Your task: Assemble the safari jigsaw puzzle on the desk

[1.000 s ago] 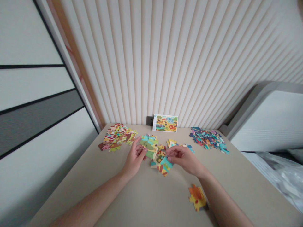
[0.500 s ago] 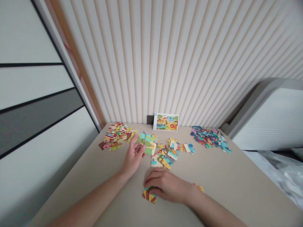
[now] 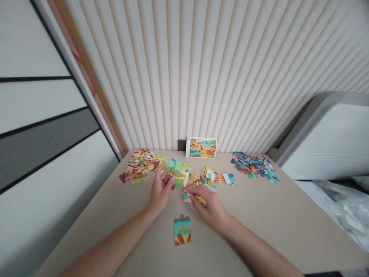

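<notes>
My left hand (image 3: 160, 188) rests at the edge of a joined green and teal cluster of puzzle pieces (image 3: 179, 172), fingers pinched on its near edge. My right hand (image 3: 208, 204) lies on the small heap of loose pieces (image 3: 210, 181) in the middle, its fingers curled on a yellow piece at the heap's near side. A single piece (image 3: 182, 231), teal on top and striped red and yellow below, lies alone on the beige table (image 3: 276, 215) just in front of both hands.
A pile of warm-coloured pieces (image 3: 141, 166) lies at the back left, a pile of blue pieces (image 3: 255, 167) at the back right. The reference picture card (image 3: 201, 147) leans on the ribbed wall. A white and grey unit (image 3: 328, 142) stands to the right.
My right hand carried a piece from the middle heap to the near table, let it go there, and has gone back to the heap. The left hand has stayed on the green cluster.
</notes>
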A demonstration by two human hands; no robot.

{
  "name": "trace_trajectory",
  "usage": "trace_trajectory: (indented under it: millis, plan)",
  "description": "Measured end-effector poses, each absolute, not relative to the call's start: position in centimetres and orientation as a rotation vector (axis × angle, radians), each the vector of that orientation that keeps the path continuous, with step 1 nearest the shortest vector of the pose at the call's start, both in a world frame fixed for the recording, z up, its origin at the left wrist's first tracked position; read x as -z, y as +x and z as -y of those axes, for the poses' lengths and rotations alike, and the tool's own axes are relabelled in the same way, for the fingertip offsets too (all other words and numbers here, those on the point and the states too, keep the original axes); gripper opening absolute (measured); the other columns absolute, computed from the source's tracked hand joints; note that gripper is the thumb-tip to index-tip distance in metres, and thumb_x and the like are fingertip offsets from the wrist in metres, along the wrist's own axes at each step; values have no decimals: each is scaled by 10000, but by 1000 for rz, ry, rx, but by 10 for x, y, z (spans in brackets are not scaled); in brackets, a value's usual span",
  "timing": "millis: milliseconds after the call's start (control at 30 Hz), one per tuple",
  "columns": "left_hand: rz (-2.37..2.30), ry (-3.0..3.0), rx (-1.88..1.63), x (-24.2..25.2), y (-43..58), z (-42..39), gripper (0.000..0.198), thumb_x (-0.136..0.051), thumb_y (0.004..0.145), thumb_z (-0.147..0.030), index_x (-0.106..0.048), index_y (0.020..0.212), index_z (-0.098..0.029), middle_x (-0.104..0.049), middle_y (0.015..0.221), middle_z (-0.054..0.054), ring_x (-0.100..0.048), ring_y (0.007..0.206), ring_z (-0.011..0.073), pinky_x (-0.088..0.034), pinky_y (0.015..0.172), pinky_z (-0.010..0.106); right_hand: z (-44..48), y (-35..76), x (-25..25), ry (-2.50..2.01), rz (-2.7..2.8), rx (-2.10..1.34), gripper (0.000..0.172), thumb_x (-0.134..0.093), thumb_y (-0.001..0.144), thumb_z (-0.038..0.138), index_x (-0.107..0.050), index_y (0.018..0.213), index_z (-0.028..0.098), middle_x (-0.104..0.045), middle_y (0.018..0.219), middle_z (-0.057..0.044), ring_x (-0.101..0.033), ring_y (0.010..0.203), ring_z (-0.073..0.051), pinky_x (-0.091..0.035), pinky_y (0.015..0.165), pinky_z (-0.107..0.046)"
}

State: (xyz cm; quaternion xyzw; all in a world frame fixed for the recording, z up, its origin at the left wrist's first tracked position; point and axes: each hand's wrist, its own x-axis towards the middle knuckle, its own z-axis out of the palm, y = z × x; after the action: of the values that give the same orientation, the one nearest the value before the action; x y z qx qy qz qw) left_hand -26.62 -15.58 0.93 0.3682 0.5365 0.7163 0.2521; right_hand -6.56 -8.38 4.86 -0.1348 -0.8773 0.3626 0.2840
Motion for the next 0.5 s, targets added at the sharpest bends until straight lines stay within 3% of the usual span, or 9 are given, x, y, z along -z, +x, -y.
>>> trace_trajectory:
  millis: [133, 200, 333, 433, 500]
  plan:
    - [-1379, 1122, -1773, -3, -256, 159, 684, -649, 933, -392, -292, 1506, -285, -587, 879, -11, -574, 704, 114, -513, 593, 195, 60, -67, -38, -647, 2179, -1040, 484, -587, 967, 364, -493, 1432, 263, -631, 1240, -105, -623, 1038, -215, -514, 907, -376]
    - [-1348, 1177, -1694, -1, -252, 161, 671, -635, 944, -381, -285, 1508, -293, -603, 918, 1, -594, 748, 125, -530, 617, 203, 53, -68, -30, -682, 2171, -1163, 571, -581, 967, 415, -418, 1491, 255, -649, 1167, -88, -631, 944, -194, -527, 835, -347]
    - [-1321, 1275, -1527, 3, -249, 165, 665, -614, 954, -376, -280, 1522, -290, -607, 929, 7, -618, 756, 134, -559, 634, 230, 50, -72, -18, -688, 2168, -1317, 447, -594, 950, 470, -566, 1323, 226, -665, 968, -26, -584, 765, -156, -505, 699, -283]
    - [-1333, 1340, -1459, 7, -249, 164, 665, -591, 965, -370, -260, 1536, -289, -612, 963, 20, -640, 778, 145, -581, 653, 255, 52, -74, -18, -632, 2099, -1446, 345, -619, 927, 481, -630, 1144, 212, -664, 954, -15, -580, 760, -154, -503, 676, -267]
    - [-1386, 1438, -1460, 8, -252, 164, 655, -566, 980, -343, -243, 1547, -281, -630, 1060, 55, -659, 868, 163, -596, 757, 303, 48, -73, -23, -608, 2057, -1501, 341, -624, 919, 484, -629, 1125, 212, -672, 944, -15, -593, 768, -163, -510, 680, -271]
